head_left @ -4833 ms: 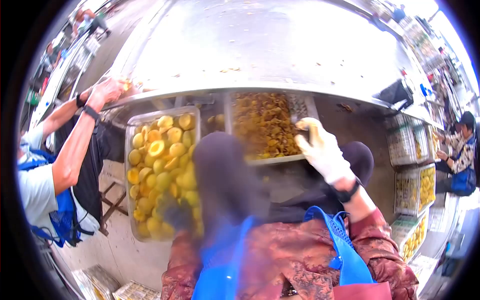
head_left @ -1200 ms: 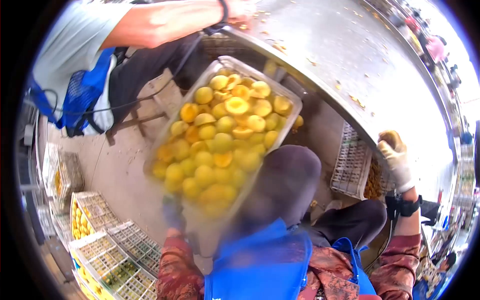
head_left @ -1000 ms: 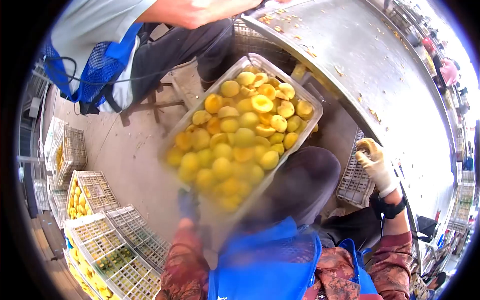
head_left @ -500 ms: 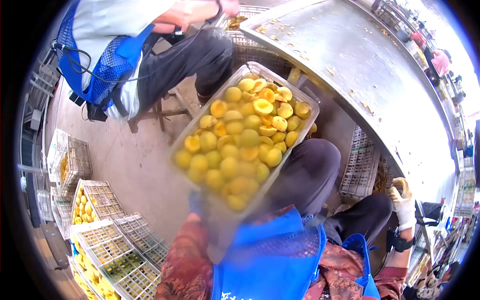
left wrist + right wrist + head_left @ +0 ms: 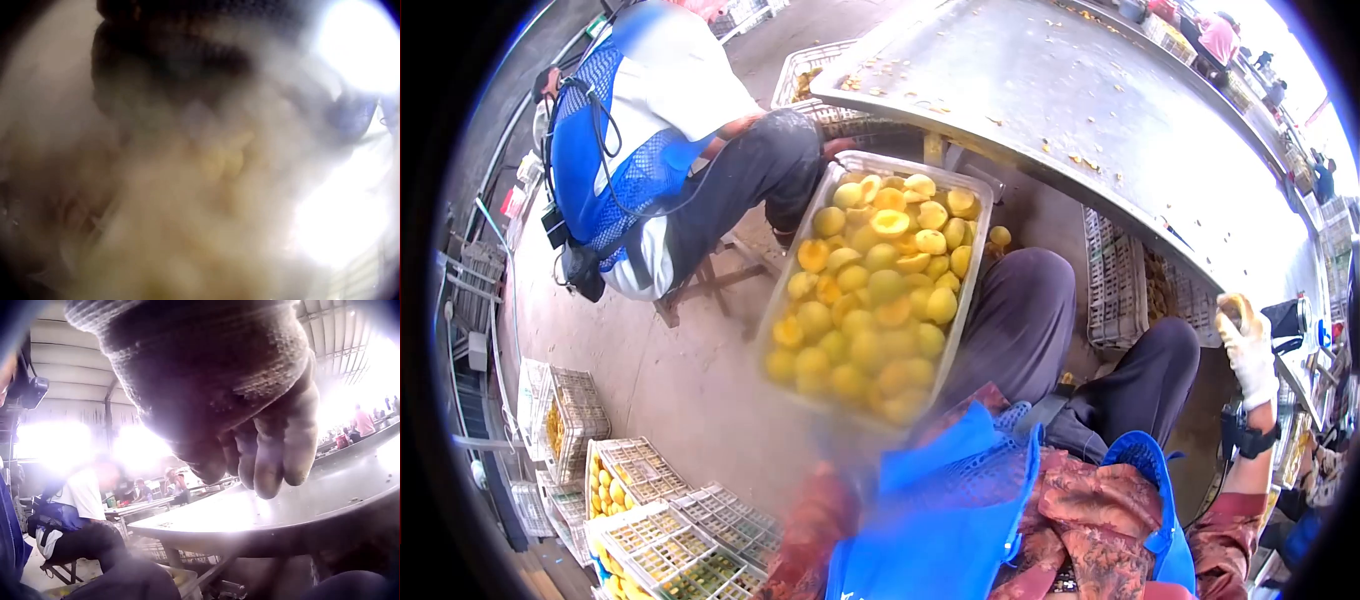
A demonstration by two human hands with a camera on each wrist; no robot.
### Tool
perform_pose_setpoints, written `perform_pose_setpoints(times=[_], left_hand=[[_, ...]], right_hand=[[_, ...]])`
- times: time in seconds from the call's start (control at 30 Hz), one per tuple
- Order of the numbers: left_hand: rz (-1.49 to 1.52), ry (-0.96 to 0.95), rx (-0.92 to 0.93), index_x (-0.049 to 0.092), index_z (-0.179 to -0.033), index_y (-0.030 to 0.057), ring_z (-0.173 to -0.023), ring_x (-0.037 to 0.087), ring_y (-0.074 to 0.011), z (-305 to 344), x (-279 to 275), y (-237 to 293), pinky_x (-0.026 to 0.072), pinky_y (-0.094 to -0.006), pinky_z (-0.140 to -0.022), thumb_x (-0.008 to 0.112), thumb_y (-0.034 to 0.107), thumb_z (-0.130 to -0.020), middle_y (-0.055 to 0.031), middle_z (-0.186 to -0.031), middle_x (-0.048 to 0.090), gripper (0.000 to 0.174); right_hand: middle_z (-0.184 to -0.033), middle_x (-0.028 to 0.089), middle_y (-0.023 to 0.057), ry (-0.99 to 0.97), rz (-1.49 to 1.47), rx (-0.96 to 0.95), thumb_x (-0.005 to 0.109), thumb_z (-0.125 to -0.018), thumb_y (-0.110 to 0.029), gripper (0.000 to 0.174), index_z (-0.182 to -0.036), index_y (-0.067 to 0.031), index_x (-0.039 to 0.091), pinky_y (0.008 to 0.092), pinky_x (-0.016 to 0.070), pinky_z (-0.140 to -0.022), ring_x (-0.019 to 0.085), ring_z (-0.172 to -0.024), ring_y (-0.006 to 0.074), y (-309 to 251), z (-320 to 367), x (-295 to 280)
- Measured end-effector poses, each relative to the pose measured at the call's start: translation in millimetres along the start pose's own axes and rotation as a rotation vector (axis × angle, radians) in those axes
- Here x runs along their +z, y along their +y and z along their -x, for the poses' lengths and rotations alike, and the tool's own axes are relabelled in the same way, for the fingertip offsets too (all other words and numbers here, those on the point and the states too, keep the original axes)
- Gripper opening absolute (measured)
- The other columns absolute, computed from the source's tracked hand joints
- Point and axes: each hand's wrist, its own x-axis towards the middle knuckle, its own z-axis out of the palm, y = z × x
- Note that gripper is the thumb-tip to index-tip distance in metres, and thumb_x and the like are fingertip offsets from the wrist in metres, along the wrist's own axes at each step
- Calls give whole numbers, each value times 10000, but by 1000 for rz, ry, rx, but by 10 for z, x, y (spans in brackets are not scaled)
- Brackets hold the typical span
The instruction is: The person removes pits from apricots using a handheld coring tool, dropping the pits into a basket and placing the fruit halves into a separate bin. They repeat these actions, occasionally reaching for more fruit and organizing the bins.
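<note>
A pale rectangular crate (image 5: pixel 975 300) full of yellow fruit halves (image 5: pixel 890 285) stands beside the wearer's knee in the head view. At its near end my left hand (image 5: pixel 840 440) is a grey-blue blur, its fingers indistinct. The left wrist view is badly blurred, with a dark glove shape (image 5: pixel 169 69) across the top. My right hand (image 5: pixel 1248 355), in a stained white glove, is held up off the table's edge at far right. Its fingers (image 5: pixel 272 453) hang loosely curved in the right wrist view, with nothing visible in them.
A metal table (image 5: pixel 1040 110) with scattered scraps runs along the front. A seated person (image 5: pixel 630 150) in blue and white is at the left. Slatted crates (image 5: pixel 640 475) of fruit stand lower left. Another crate (image 5: pixel 1115 280) sits under the table.
The head view has turned, showing more of the seated person and far tabletop. In it the fruit crate sits slightly farther left and more upright; my right hand appears higher and farther right.
</note>
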Motion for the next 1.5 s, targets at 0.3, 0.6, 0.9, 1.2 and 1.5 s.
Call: perform_pose_setpoints(times=[0.3,0.6,0.9,1.2,1.5], left_hand=[[-534,-129,419,552,-1095,74,-623,586,-164,329,31,-110,537,-336,-506,594,184,-892,-53,-841,600,234],[-314,357,-115,430,-1172,139,-684,601,-245,876,774,497,529,-409,-524,631,455,-859,-92,-833,544,488],[-395,427,-185,492,-1158,132,-884,615,-275,892,937,671,530,-503,-728,579,339,-913,-58,-1013,591,332],[-386,483,-106,506,-1115,100,-791,630,-235,917,976,650,536,-405,-638,590,294,-916,-65,-924,600,290],[-281,604,18,456,-1130,111,-707,619,-251,832,826,458,524,-408,-592,574,270,-917,-89,-873,601,290]], right_hand=[[-938,644,172,-468,184,-281,567,-830,-220,251,-1011,-51,606,420,497,-788,620,-878,362,-639,-697,551],[-960,645,207,-935,460,-305,478,-874,-183,292,-1110,-48,584,452,495,-812,626,-936,370,15,-1833,2294],[-1201,559,225,-542,411,-349,545,-867,-265,425,-1238,-62,501,438,457,-922,569,-1089,365,1238,-2433,4395],[-1198,560,218,-669,399,-29,592,-841,-301,528,-1281,-44,457,427,492,-869,579,-1076,363,1463,-2963,5522],[-1195,561,211,-671,-1001,388,640,-816,-338,639,-1324,-25,412,415,528,-816,590,-1063,360,1130,-2797,4819]])
